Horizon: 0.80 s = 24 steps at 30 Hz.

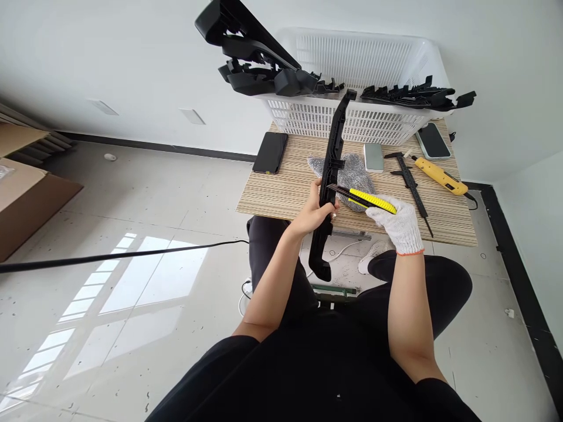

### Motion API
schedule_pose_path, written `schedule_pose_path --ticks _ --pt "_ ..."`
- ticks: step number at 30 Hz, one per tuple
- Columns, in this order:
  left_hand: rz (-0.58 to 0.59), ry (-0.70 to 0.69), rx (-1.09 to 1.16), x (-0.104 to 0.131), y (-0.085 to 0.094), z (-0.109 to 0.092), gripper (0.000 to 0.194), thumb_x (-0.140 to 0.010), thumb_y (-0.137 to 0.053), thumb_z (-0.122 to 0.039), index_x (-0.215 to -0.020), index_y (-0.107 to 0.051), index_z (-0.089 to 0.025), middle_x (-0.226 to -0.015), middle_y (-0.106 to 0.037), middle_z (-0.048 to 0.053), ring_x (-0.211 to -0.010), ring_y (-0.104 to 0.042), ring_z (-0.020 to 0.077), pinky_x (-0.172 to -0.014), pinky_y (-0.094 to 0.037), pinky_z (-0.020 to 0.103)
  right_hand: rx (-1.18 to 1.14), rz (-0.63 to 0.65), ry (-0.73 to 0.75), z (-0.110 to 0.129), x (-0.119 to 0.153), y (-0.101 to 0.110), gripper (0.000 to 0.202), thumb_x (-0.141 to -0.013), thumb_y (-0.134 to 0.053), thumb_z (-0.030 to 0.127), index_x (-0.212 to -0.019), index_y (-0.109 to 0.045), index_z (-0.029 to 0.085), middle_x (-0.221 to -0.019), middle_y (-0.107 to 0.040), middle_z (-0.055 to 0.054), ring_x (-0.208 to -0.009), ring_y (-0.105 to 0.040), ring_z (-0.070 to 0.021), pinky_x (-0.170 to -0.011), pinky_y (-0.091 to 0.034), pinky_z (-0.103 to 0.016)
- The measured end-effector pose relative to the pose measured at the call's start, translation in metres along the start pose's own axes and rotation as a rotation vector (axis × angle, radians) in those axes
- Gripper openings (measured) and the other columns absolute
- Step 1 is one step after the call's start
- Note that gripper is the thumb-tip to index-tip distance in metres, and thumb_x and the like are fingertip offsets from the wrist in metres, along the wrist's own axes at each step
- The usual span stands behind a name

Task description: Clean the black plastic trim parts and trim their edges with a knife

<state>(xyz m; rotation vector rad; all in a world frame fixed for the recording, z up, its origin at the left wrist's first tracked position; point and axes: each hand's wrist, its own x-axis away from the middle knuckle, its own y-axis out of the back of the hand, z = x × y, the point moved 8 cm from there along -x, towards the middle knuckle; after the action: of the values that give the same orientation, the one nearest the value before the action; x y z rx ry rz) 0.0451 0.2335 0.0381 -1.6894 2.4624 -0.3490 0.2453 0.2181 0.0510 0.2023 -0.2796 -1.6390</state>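
My bare left hand [315, 212] grips a long black plastic trim part [332, 153] below its middle, holding it lengthwise over the table's front edge. A white knitted glove covers my right hand [396, 221], which is closed around a yellow and black utility knife [370, 200]. The knife's blade is out and points left, its tip at the trim part just above my left thumb. Whether the edge touches the plastic I cannot tell. Behind the part, a crumpled grey cloth-like piece [355, 171] lies on the table.
A white plastic basket [303, 117] at the table's back carries black plastic parts [264, 64]. On the striped table [264, 196] lie a black phone [270, 152], a small grey-green box [373, 157], a caliper [412, 186], a yellow corded tool [441, 176] and another phone [433, 140]. Cardboard boxes [37, 196] stand left.
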Motion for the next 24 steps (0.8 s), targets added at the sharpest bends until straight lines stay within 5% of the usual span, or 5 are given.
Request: schedule_pose_path --ticks 6,9,13,24 --pt "-0.025 -0.017 -0.058 -0.0009 0.0014 0.0015 0.039 -0.078 -0.057 -0.019 -0.111 -0.038 -0.023 -0.092 -0.060 -0.003 -0.067 -0.053 0.0076 -0.066 -0.043 0.029 0.029 -0.061 0.002 -0.0006 -0.0012 0.0046 0.051 -0.067 -0.082 0.045 -0.109 -0.078 0.015 -0.072 -0.067 -0.001 -0.053 -0.051 -0.0099 -0.049 -0.045 -0.024" --pt "-0.026 -0.033 -0.053 -0.0003 0.0013 0.0004 0.032 -0.079 -0.057 -0.017 -0.106 -0.040 -0.022 -0.092 -0.060 -0.002 -0.067 -0.051 0.0067 -0.065 -0.043 0.027 0.031 0.022 0.006 0.0002 -0.0010 -0.0021 0.052 -0.067 -0.083 0.045 -0.109 -0.078 0.017 -0.074 -0.068 -0.001 -0.054 -0.052 -0.0099 -0.050 -0.045 -0.024" --pt "-0.025 -0.041 -0.048 -0.0004 0.0016 0.0003 0.031 -0.079 -0.056 -0.015 -0.105 -0.040 -0.022 -0.093 -0.059 -0.002 -0.066 -0.049 0.0061 -0.062 -0.041 0.026 0.007 -0.075 0.013 0.0004 -0.0007 0.0056 0.049 -0.069 -0.081 0.044 -0.109 -0.077 0.016 -0.073 -0.068 -0.002 -0.054 -0.053 -0.0100 -0.050 -0.046 -0.024" --pt "-0.020 -0.045 -0.027 0.0002 -0.0012 -0.0036 0.031 -0.077 -0.056 -0.016 -0.102 -0.039 -0.022 -0.088 -0.057 -0.004 -0.061 -0.047 0.0047 -0.058 -0.038 0.025 0.017 0.021 -0.003 -0.0016 -0.0010 -0.0022 0.052 -0.065 -0.084 0.044 -0.110 -0.078 0.017 -0.077 -0.070 -0.002 -0.055 -0.052 -0.0092 -0.049 -0.046 -0.023"
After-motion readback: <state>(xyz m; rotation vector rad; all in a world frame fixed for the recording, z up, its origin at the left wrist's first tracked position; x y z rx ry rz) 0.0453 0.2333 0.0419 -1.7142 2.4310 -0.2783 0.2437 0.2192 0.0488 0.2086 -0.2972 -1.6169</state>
